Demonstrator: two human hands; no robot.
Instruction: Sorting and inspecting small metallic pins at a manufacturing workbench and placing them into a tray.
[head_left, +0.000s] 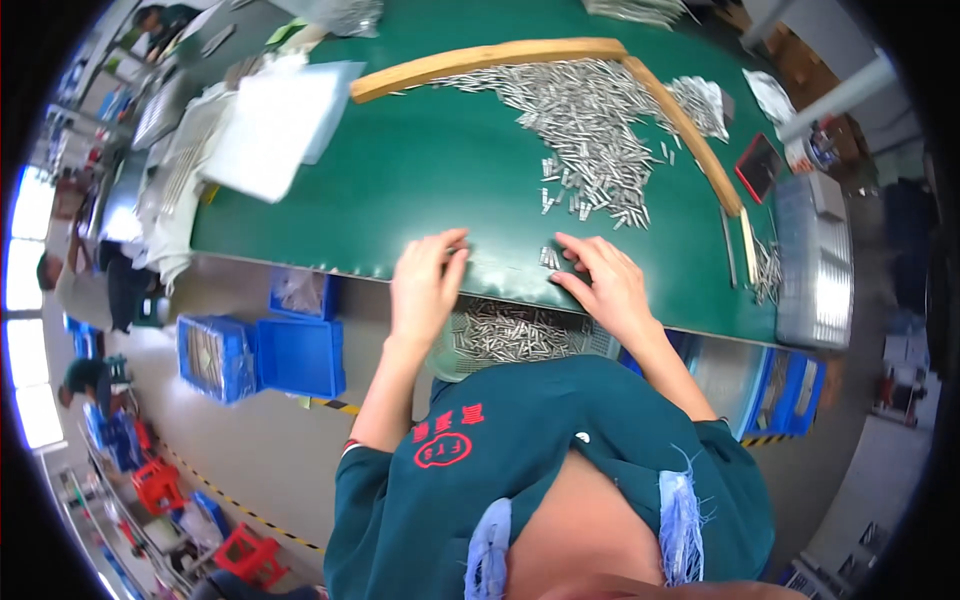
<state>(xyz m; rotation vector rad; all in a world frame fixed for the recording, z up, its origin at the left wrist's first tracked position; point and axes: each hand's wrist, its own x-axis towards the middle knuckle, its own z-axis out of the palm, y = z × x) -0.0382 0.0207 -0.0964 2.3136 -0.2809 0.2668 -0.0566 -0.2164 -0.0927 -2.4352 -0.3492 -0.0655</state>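
Note:
My left hand [428, 284] is at the near edge of the green table [400, 190], thumb and fingers apart and nothing between them. Across from it my right hand [610, 284] rests at the same edge, its thumb and index finger spread. A few small metal pins [549, 258] lie on the tabletop just beside those fingertips. Beyond my right hand a big heap of the same silvery pins [585, 120] spreads over the table. Below the edge, between my forearms, a pale green basket [455, 362] holds many more pins [515, 330].
Two wooden strips [490, 60] [690, 135] border the heap at the back and right. White sheets [265, 130] lie at the left. A red-framed tablet-like device [759, 168] and clear plastic trays [815, 260] stand at the right. Blue bins [300, 357] sit below left; other people are beyond.

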